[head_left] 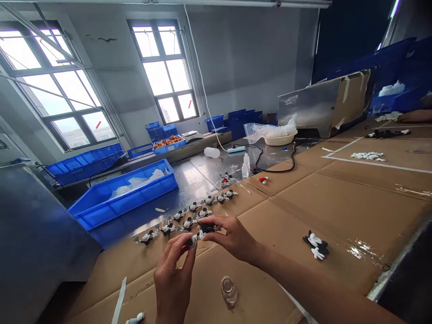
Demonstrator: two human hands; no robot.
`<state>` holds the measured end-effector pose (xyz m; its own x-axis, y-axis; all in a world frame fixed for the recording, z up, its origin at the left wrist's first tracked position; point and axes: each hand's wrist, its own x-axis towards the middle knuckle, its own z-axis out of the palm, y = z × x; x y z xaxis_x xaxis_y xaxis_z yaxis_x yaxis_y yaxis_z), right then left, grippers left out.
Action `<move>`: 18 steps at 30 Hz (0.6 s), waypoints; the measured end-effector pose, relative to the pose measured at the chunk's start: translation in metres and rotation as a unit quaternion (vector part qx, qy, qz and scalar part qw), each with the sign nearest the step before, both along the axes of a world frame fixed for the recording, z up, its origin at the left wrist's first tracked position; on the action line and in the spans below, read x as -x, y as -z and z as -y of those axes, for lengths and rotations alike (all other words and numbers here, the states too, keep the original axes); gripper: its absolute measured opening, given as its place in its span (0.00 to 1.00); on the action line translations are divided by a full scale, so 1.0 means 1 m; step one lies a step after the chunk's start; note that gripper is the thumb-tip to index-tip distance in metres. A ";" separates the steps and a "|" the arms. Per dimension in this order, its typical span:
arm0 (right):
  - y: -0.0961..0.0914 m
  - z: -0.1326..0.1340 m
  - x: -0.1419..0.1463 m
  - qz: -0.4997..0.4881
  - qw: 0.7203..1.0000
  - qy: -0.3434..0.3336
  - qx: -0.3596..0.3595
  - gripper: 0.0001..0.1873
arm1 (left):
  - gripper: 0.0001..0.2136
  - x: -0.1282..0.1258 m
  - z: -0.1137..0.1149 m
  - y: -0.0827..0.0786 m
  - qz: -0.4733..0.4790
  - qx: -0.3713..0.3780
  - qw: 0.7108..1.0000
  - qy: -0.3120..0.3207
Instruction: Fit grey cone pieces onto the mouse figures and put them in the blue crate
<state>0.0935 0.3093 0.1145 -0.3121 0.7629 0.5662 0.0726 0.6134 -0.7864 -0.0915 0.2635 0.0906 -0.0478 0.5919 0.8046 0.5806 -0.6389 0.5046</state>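
My right hand [232, 234] pinches a small black and white mouse figurine [202, 231] between thumb and fingers. Close against it, my left hand [175, 265] has thumb and fingers closed on the figurine's lower left end, where a grey and white part [191, 242] shows. The fingers cover much of the figurine. Just beyond my hands, several similar mouse figurines [167, 228] lie in rows on the cardboard [266, 279]. A small clear cup [229, 290] stands in front of me, right of my left hand. Some black and white figurine parts [315, 245] lie farther right.
A blue bin [124, 204] with plastic bags stands at left. Small white bottles [245, 166], a red-dressed figurine [226, 179] and a black cable [276, 170] lie farther back. White pieces [367, 156] are at right, near another person's arm [416, 116].
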 end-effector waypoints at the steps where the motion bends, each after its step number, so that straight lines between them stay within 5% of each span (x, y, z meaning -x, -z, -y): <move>1: -0.001 0.001 0.000 -0.001 1.000 0.002 -0.008 0.17 | 0.09 0.000 0.001 -0.001 -0.004 -0.004 1.000 -0.002; 8: -0.001 0.004 -0.002 -0.005 0.999 0.009 -0.048 0.16 | 0.09 -0.004 0.004 -0.006 -0.029 -0.037 0.999 -0.011; 18: 0.004 0.004 -0.001 0.009 0.992 0.004 -0.129 0.17 | 0.09 -0.002 0.004 0.007 -0.008 0.008 1.000 -0.018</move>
<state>0.0947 0.3051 0.1103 -0.3179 0.5954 0.7378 0.0906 0.7937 -0.6015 -0.0895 0.2598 0.0836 -0.0564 0.6029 0.7958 0.6111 -0.6095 0.5051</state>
